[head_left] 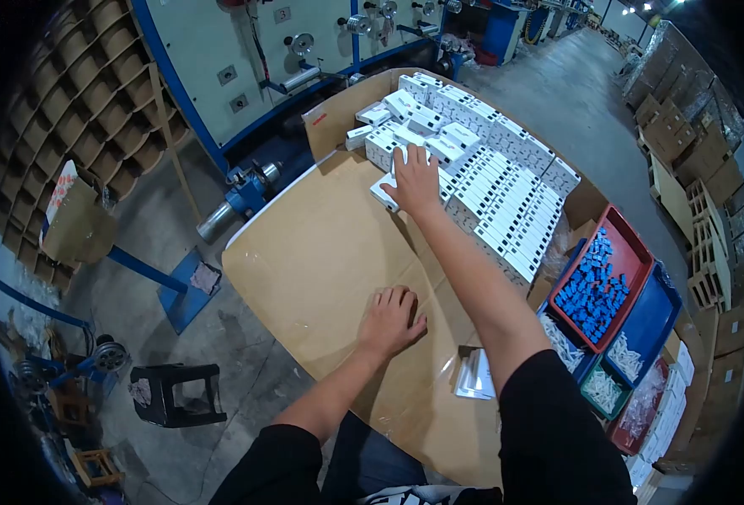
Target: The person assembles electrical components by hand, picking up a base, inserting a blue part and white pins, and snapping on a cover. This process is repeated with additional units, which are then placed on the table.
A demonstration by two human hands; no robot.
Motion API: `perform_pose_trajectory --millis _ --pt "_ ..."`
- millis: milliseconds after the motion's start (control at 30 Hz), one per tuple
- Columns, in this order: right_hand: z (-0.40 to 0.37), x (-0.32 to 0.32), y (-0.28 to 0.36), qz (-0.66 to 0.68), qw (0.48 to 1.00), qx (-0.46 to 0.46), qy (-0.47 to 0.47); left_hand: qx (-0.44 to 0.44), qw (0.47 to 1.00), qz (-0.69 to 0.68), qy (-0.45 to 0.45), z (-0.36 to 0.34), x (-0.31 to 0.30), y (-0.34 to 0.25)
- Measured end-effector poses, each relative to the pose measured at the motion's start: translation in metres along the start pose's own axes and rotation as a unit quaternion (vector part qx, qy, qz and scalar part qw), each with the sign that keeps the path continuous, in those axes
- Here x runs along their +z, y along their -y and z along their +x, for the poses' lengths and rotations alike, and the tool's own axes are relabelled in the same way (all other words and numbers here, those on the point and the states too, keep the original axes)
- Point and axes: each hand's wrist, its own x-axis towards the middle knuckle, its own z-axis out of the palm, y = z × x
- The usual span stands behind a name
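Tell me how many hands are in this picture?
2. The left hand lies flat on the brown cardboard, close to the person. The right hand reaches farther out and rests on the white boxes. No other hands show.

Digit 3 on small plate (282, 14); machine panel (212, 46)

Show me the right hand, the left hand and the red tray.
right hand (414, 181), head view, back of hand
left hand (389, 321), head view, back of hand
red tray (638, 252), head view, right rim
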Motion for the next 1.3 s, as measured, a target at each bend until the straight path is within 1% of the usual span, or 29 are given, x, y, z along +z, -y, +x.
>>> perform_pose_trajectory --millis 33,67,133,167,233,300,333,367,433,467,567,633,700,733,767,833,867,967,1000,1033,1067,1100,1133,1167,1200,1233,1300 --pt "0.007 0.009 0.004 -0.035 0.999 0.035 0.024 -0.012 1.000 -0.020 0.010 0.001 -0.001 0.000" --pt "0.015 0.019 0.005 -0.069 0.994 0.072 0.047 -0.006 1.000 -0.011 0.006 0.001 -0.002 0.001" --pt "0.019 0.038 -0.001 -0.086 0.992 0.079 0.056 0.003 1.000 -0.011 -0.003 0.002 -0.001 0.004" --pt "0.019 0.039 -0.006 -0.106 0.989 0.080 0.071 0.008 1.000 -0.019 -0.012 0.002 -0.001 0.003" --pt "0.012 0.036 -0.028 -0.099 0.990 0.066 0.069 0.002 1.000 -0.015 -0.001 0.002 -0.001 0.002" --pt "0.005 0.028 -0.055 -0.059 0.997 0.043 0.022 0.004 1.000 0.007 0.018 0.003 -0.002 0.001" --pt "0.001 0.022 -0.069 -0.028 0.999 0.028 -0.019 0.004 0.999 0.004 0.034 0.003 -0.003 0.002" --pt "0.000 0.016 -0.081 -0.032 0.999 0.029 -0.020 0.008 0.999 0.003 0.032 0.004 -0.001 0.002" --pt "-0.002 0.002 -0.100 0.006 0.997 0.035 -0.068 0.011 1.000 0.022 0.015 0.002 0.001 0.002" --pt "-0.001 -0.001 -0.109 0.022 0.997 0.046 -0.049 0.012 1.000 0.023 0.015 0.003 0.001 0.002" --pt "0.008 0.016 -0.136 0.016 0.998 0.039 -0.046 0.009 0.999 0.024 0.022 0.002 0.001 0.002" --pt "0.017 0.024 -0.144 0.010 0.998 0.044 -0.038 0.001 1.000 -0.001 0.011 0.003 0.001 0.002" --pt "0.027 0.026 -0.149 -0.041 0.996 0.073 -0.012 0.000 1.000 0.004 0.010 0.003 -0.001 0.002" --pt "0.034 0.027 -0.153 -0.018 0.993 0.099 0.056 0.005 1.000 0.005 0.009 0.004 -0.001 0.002" --pt "0.040 0.023 -0.156 -0.015 0.993 0.098 0.056 0.002 1.000 0.008 0.009 0.004 -0.001 0.002" --pt "0.050 0.011 -0.159 0.064 0.974 0.153 0.157 0.008 1.000 0.001 0.015 0.004 0.000 0.003" --pt "0.052 0.014 -0.163 0.060 0.975 0.162 0.137 0.005 1.000 0.003 0.017 0.004 0.000 0.003" --pt "0.054 0.034 -0.186 0.063 0.978 0.152 0.126 0.007 1.000 -0.003 0.013 0.004 -0.004 0.002" --pt "0.058 0.026 -0.188 0.062 0.970 0.179 0.154 0.006 1.000 -0.005 0.015 0.006 -0.004 0.003" --pt "0.059 0.018 -0.191 0.060 0.968 0.183 0.160 0.005 1.000 -0.008 0.019 0.006 -0.003 0.002" --pt "0.055 0.009 -0.194 0.043 0.973 0.185 0.130 0.004 0.999 -0.014 0.028 0.005 -0.001 0.001" --pt "0.046 -0.003 -0.195 0.025 0.977 0.188 0.102 0.009 1.000 -0.008 0.004 0.006 0.002 0.002" --pt "0.032 -0.022 -0.195 0.022 0.973 0.197 0.117 0.014 1.000 -0.004 -0.016 0.004 0.004 0.002" --pt "0.021 -0.046 -0.193 0.063 0.981 0.173 0.058 0.014 1.000 -0.013 0.000 0.002 0.005 0.003" --pt "0.011 -0.069 -0.193 0.100 0.984 0.146 -0.003 0.011 1.000 -0.009 -0.004 0.003 0.005 0.004" --pt "-0.006 -0.096 -0.191 0.090 0.984 0.153 0.008 0.011 1.000 -0.008 -0.009 0.004 0.007 0.003" --pt "-0.056 -0.157 -0.169 0.244 0.958 0.151 0.021 0.014 1.000 -0.014 -0.004 0.004 0.008 0.001"
